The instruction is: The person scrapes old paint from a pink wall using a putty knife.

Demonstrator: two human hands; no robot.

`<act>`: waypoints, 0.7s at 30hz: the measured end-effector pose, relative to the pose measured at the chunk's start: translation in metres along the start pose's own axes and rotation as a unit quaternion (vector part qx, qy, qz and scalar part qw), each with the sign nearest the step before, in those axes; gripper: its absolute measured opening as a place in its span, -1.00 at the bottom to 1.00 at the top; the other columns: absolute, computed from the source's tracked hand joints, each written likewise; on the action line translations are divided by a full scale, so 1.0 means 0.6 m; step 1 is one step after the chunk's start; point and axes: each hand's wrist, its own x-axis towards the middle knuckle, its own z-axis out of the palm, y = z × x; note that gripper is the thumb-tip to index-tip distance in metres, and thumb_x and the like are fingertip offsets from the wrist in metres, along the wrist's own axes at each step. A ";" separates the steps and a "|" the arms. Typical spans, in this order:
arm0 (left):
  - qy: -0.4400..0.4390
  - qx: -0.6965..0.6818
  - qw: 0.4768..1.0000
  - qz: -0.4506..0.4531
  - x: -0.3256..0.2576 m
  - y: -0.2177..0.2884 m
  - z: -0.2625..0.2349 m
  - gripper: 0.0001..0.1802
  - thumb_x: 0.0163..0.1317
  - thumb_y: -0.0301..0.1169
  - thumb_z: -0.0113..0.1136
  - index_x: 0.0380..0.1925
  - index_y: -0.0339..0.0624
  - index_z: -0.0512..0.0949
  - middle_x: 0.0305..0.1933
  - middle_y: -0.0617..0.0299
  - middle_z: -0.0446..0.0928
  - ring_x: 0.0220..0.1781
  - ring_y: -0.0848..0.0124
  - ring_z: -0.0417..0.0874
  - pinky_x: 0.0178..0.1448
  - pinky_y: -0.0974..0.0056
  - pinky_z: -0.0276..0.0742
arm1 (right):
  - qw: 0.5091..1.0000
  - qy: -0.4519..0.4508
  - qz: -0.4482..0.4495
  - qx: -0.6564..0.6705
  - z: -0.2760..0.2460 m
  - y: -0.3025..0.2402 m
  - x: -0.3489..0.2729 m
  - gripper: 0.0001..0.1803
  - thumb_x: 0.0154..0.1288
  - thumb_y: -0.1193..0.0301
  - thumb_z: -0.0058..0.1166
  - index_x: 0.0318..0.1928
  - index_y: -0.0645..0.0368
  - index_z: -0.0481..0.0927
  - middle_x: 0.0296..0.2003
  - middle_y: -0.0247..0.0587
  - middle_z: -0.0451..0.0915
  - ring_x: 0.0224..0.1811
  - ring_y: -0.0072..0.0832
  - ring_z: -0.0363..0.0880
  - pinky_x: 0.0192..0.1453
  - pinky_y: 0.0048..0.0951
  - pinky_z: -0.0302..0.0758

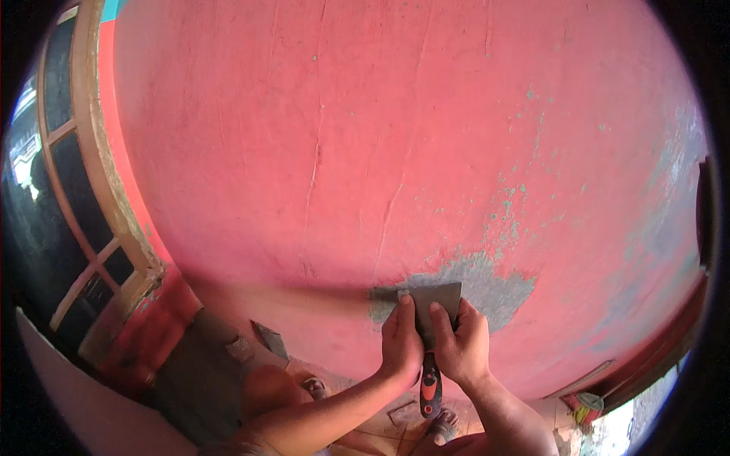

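A wide putty knife (440, 295) with a grey metal blade and a black-and-red handle is in both my hands, its handle hanging downward. My left hand (401, 346) closes on the blade's left side, thumb pointing up along it. On the other side my right hand (466, 342) grips it, thumb laid across the blade. The blade's upper edge lies over a rough grey bare patch (487, 285) in the pink painted wall (251, 152). Whether the edge presses on the wall, I cannot tell. Around the patch the paint's border is ragged.
Cracks and small chipped spots run up the wall. At the left is a wooden-framed window (80, 190). A flat dark piece (270, 340) leans at the wall's foot. My feet show below on the tiled floor, and a bundle of bristles (584, 414) lies at the lower right.
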 end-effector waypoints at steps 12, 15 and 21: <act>0.055 -0.061 0.997 -0.015 0.006 -0.007 0.022 -0.47 0.54 0.01 -0.32 -0.17 -0.19 0.51 -0.17 0.24 0.50 -0.13 0.47 0.45 0.03 0.27 0.39 | 0.996 0.040 -0.082 -0.011 -0.005 -0.017 0.010 -0.75 0.27 0.43 0.06 -0.45 0.36 0.41 -0.65 0.22 0.49 -0.54 0.18 0.55 -0.49 -0.12 0.44; 0.059 -0.015 0.998 -0.009 0.007 -0.002 0.033 -0.46 0.54 0.01 -0.31 -0.18 -0.20 0.51 -0.18 0.25 0.50 -0.14 0.47 0.44 0.01 0.27 0.39 | 0.994 0.056 -0.095 -0.022 -0.009 -0.015 0.016 -0.74 0.27 0.42 0.07 -0.47 0.37 0.41 -0.66 0.23 0.47 -0.55 0.18 0.55 -0.49 -0.12 0.43; -0.001 -0.112 0.992 -0.060 0.000 0.021 0.033 -0.48 0.52 0.04 -0.25 -0.16 -0.18 0.52 -0.20 0.27 0.50 -0.14 0.53 0.45 -0.01 0.30 0.41 | 0.994 0.064 -0.072 -0.057 -0.002 -0.032 0.013 -0.73 0.31 0.41 0.06 -0.46 0.39 0.44 -0.65 0.18 0.49 -0.60 0.00 0.57 -0.50 -0.21 0.43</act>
